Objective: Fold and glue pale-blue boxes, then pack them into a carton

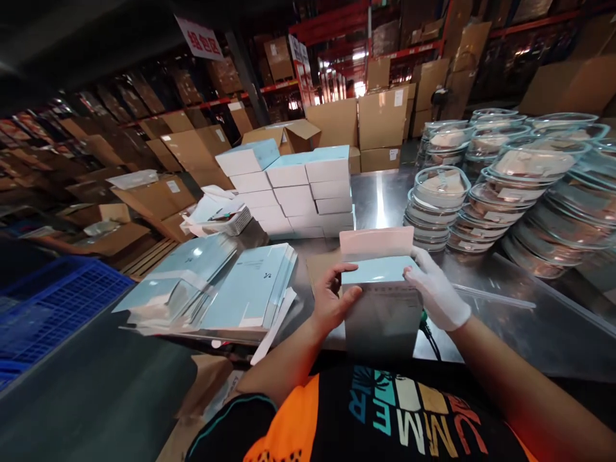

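A pale blue and white carton (381, 301) stands on the steel table (505, 282) right in front of me, its top flap raised. My bare left hand (334, 298) grips its left side, thumb on the top edge. My right hand (436, 292), in a white glove, holds its right side. Flat unfolded blue cartons (250, 289) lie in a loose heap to the left of my left hand.
A stack of closed white and blue boxes (298, 186) stands behind the carton. Stacked glass dishes with clear lids (510, 186) fill the right of the table. A blue plastic crate (52, 295) is at far left. Brown cardboard boxes (380, 122) and shelving rise behind.
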Demonstrator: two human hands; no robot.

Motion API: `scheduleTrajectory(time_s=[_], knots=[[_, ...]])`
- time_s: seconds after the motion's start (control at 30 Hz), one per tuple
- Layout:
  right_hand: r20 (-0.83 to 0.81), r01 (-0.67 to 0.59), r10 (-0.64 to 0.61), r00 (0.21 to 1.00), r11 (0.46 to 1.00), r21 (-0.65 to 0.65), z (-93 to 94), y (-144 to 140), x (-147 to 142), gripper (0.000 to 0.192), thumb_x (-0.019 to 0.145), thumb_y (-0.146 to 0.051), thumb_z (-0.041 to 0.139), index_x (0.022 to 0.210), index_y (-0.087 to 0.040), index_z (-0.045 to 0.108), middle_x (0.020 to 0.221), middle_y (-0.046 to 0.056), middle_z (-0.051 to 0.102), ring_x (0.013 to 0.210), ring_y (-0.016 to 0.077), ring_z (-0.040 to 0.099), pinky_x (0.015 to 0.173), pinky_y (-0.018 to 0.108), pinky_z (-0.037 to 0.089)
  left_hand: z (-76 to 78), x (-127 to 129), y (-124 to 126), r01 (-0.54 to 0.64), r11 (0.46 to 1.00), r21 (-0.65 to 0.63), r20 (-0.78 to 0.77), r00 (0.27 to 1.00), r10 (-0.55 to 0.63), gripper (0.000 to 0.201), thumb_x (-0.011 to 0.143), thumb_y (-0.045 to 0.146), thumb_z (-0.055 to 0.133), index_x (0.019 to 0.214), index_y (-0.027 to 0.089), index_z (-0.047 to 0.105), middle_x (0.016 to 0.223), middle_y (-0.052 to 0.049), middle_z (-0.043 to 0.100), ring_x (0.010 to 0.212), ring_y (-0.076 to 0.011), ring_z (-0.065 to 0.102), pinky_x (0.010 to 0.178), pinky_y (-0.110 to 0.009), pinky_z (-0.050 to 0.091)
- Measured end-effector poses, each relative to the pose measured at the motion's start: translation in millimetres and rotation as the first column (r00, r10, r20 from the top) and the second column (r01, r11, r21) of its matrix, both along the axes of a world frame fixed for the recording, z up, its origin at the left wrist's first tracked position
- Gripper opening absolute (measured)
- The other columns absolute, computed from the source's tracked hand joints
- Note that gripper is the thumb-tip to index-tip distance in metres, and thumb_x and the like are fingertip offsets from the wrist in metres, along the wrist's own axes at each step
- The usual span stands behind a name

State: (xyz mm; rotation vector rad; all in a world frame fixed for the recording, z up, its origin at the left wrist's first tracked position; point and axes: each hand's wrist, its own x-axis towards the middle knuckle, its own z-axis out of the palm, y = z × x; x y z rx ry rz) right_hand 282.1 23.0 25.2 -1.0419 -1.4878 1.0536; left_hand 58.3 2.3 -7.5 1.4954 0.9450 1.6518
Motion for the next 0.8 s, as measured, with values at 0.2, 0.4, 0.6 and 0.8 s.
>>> scheduleTrajectory(time_s=[0.2,0.4,0.6,0.8], knots=[[0.133,-0.109,0.078,0.988,0.963,0.245,-12.5,-2.1,25.7,0.066,0.082,-0.061,0.092,0.131,-0.023,0.069,0.159,0.017,0.062,0.15,0.0375,0.058,0.127,0.056,0.046,-1.8,-2.9,9.5,0.007,0.992,0.123,0.068,0.998,-0.016,0.061,0.082,0.069,0.089,0.114,0.025,0.063,0.122,-0.012,0.075,0.114,-0.0272,0.075,0.1,-0.041,0.058],[0.242,-0.332,0.248,0.938,0.846,0.418,5.4,-15.1,34.8,0.029,0.102,-0.027,0.075,0.13,-0.037,0.08,0.163,0.008,0.06,0.149,0.0288,0.06,0.123,0.048,0.053,16.4,-13.8,8.6,0.213,0.939,0.269,-0.237,0.96,-0.15,0.035,0.098,0.059,0.077,0.103,0.025,0.082,0.124,-0.013,0.077,0.125,-0.0305,0.073,0.113,-0.053,0.056],[0.307,-0.357,0.231,0.923,0.81,0.466,13.0,-6.4,36.9,0.033,0.104,-0.023,0.072,0.13,-0.041,0.082,0.152,0.007,0.068,0.137,0.0256,0.069,0.116,0.043,0.059,24.2,-26.7,14.6,0.278,0.894,0.35,-0.303,0.937,-0.173,0.02,0.102,0.044,0.076,0.109,0.027,0.085,0.123,-0.012,0.081,0.126,-0.03,0.075,0.112,-0.053,0.057],[0.453,-0.431,0.137,0.881,0.627,0.649,12.9,-12.5,7.7,0.063,0.11,-0.03,0.063,0.169,-0.041,0.047,0.172,0.011,0.049,0.155,0.0302,0.054,0.124,0.053,0.05,71.6,-37.6,14.4,0.386,0.911,0.146,-0.823,0.558,-0.104,0.064,0.085,0.054,0.091,0.142,0.03,0.073,0.157,-0.018,0.066,0.153,-0.0409,0.055,0.133,-0.065,0.032]])
